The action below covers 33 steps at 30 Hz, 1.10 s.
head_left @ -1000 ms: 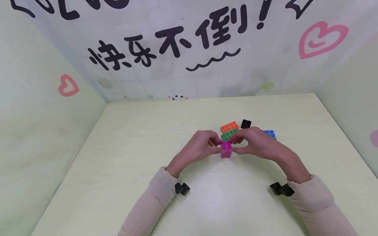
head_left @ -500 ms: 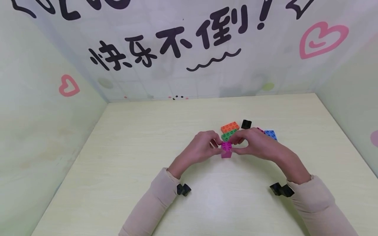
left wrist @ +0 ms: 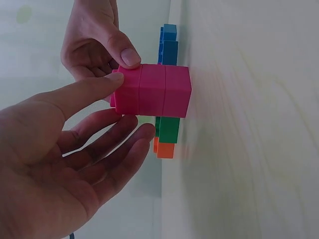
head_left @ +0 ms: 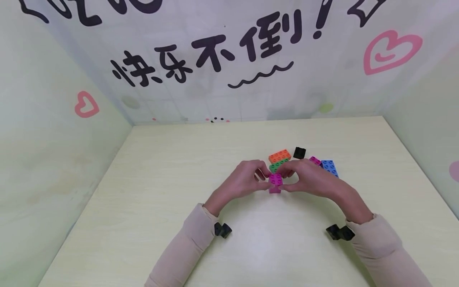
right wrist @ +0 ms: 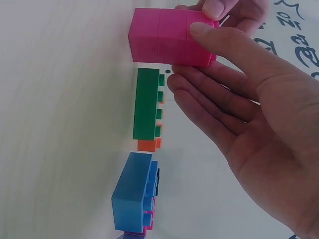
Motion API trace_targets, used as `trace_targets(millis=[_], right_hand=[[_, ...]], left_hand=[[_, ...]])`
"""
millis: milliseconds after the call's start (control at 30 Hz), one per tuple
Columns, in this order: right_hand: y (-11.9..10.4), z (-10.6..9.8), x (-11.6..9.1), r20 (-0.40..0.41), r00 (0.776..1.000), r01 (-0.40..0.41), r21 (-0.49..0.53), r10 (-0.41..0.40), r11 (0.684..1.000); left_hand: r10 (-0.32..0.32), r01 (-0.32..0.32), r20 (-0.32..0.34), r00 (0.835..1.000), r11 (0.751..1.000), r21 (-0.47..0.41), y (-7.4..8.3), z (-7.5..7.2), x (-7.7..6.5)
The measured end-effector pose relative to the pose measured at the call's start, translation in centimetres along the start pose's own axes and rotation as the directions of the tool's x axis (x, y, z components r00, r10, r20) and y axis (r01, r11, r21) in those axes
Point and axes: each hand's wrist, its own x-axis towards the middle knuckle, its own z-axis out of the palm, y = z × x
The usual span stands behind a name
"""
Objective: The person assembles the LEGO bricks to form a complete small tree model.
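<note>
This appeared to be a small tabletop booth, likely a recording station; 3 pale walls enclosed a wood-grain tabletop; dark Chinese lettering and 2 pink hearts decorated them; black devices sat at both sleeve cuffs.

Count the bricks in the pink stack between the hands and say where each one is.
3: the top brick, held by the left hand and right hand; the middle brick, directly beneath it; and the bottom brick, lowest.
</note>
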Motion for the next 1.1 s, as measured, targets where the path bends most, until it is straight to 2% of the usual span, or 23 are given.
trace_targets(millis=[467, 600, 667, 767, 833, 933, 1100], right_hand=[[0.1, 0.5, 0.1, -0.012, 1.0, 0.002, -0.019, -0.002, 1.0], [0.0, 0.5, 0.2, -0.01, 1.0, 0.004, -0.025, -0.004, 1.0], [-0.1, 0.5, 0.2, -0.008, 1.0, 0.003, -0.033, -0.003, 0.999], [-0.2, 0.4, 0.2, -0.003, 1.0, -0.014, -0.042, 0.014, 0.999], [-0.2, 0.4, 0.2, -0.003, 1.0, -0.027, -0.041, 0.027, 0.999], [-0.1, 0.5, 0.0, -0.004, 0.999, -0.043, -0.039, 0.043, 0.998], [-0.2, 0.5, 0.0, 0.003, 1.0, -0.026, -0.043, 0.026, 0.999]], left_hand=[[0.012, -0.011, 0.014, 1.0, 0.996, -0.086, -0.3, 0.1, -0.1], [0.025, -0.024, 0.02, 0.999, 0.996, -0.089, -0.8, -0.1, 0.0], [0.031, -0.03, 0.006, 1.0, 0.994, -0.105, -1.3, -0.1, 0.1], [0.0, -0.007, -0.064, 0.998, 0.994, -0.109, -2.0, -0.2, 0.8], [-0.04, 0.031, -0.128, 0.991, 0.997, -0.076, -2.3, -0.1, 1.6], [-0.11, 0.117, -0.195, 0.974, 0.993, 0.022, -2.3, 0.2, 3.5], [-0.175, 0.21, -0.187, 0.967, 0.959, 0.19, -1.7, 0.7, 6.2]])
